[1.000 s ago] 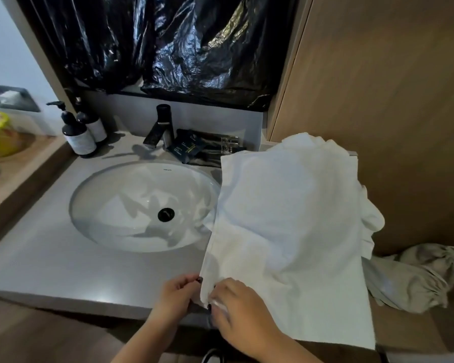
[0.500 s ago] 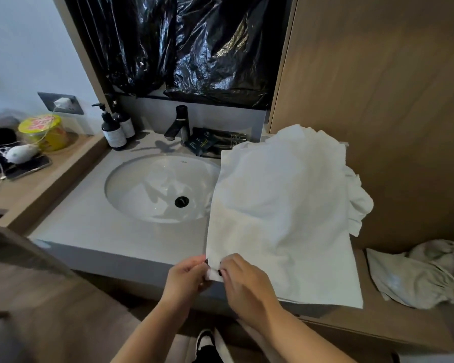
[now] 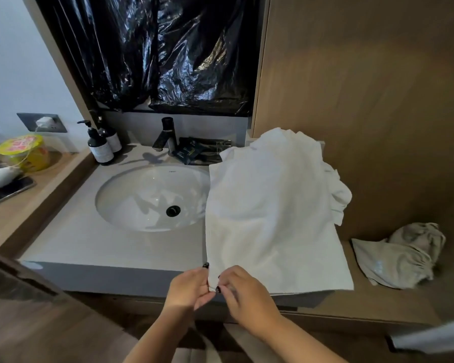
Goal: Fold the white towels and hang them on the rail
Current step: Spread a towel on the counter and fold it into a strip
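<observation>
A white towel (image 3: 270, 218) lies spread over the right part of the table (image 3: 89, 244), reaching from the back wall to the front edge. Its left edge overlaps the rim of the sink (image 3: 147, 197), and its far end is bunched and rumpled against the wooden panel (image 3: 364, 100).

Both hands meet at the towel's near left corner, at the table's front edge. The left hand (image 3: 188, 289) pinches that corner from the left, fingers curled, one dark-nailed fingertip raised beside the cloth. The right hand (image 3: 243, 294) pinches the same corner from the right, thumb and forefinger closed on the hem. So each grip is closed on the towel, and nearly the whole cloth stretches away from the grips, up and to the right.

A second, greyish towel (image 3: 401, 255) lies crumpled on a lower wooden shelf (image 3: 364, 305) to the right, well apart from the hands. Behind the sink stand a black tap (image 3: 165, 137) and two pump bottles (image 3: 101, 145). Black plastic sheet (image 3: 168, 53) covers the wall above.
</observation>
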{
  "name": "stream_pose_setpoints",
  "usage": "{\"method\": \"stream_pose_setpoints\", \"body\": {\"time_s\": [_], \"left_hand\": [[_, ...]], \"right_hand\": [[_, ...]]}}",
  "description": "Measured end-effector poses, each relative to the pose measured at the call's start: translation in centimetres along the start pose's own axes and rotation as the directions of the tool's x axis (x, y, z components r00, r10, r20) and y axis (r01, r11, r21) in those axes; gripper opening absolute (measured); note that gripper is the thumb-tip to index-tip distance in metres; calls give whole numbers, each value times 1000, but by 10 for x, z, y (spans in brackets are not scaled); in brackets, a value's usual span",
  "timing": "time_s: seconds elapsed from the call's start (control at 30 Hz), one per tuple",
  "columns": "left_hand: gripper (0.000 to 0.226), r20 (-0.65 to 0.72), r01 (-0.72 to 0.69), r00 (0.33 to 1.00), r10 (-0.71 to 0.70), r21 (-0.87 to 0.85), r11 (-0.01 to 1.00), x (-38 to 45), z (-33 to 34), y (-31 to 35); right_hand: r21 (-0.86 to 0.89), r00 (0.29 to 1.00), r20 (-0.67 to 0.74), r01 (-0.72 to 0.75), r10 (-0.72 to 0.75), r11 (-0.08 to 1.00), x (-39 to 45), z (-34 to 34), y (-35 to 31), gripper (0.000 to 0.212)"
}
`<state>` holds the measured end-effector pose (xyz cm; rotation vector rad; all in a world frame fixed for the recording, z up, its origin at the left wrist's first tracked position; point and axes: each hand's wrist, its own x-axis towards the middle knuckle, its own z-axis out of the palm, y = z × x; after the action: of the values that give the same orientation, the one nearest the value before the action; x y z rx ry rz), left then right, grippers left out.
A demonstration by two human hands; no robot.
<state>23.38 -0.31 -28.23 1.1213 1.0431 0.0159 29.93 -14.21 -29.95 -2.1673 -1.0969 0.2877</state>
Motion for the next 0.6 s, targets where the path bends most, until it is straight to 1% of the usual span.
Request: {"method": "stream_pose_setpoints", "body": {"time_s": [0.07, 0.1, 0.17, 0.2, 0.27, 0.33, 0.37, 0.43, 0.5, 0.6], "left_hand": [[25, -13, -43, 999, 45, 102, 994, 4, 2, -4], [28, -25, -68, 997, 72, 125, 990, 6, 2, -7], [27, -41, -114, 992, 120, 132, 985, 9, 0, -11], [23, -38, -131, 990, 137, 133, 982, 11, 0, -12], [15, -34, -143, 988, 150, 150, 978, 13, 0, -13], [17, -55, -139, 987, 150, 164, 977, 19, 0, -12], [18, -68, -135, 987, 148, 164, 977, 23, -1, -11], [21, -100, -123, 985, 139, 150, 981, 29, -4, -8], [22, -102, -119, 986, 134, 141, 983, 33, -8, -8], [20, -69, -129, 988, 137, 116, 985, 34, -11, -12]], "right_hand": [[94, 995, 33, -98, 95, 991, -3, 0, 1, 16], [115, 991, 34, -132, 129, 985, -5, 1, 4, 15], [101, 987, 0, -159, 160, 982, -11, 5, 15, 19], [69, 986, 1, -168, 168, 983, -14, 6, 21, 25], [-35, 980, 57, -188, 189, 982, -18, 7, 37, 39], [-168, 966, 107, -217, 236, 962, -23, 6, 56, 49], [-226, 956, 103, -247, 275, 942, -27, 3, 67, 53], [-259, 922, 30, -366, 386, 894, -38, -7, 89, 57], [-183, 871, -71, -490, 486, 852, -53, -23, 110, 58], [-50, 830, -140, -551, 541, 833, -71, -44, 131, 49]]}}
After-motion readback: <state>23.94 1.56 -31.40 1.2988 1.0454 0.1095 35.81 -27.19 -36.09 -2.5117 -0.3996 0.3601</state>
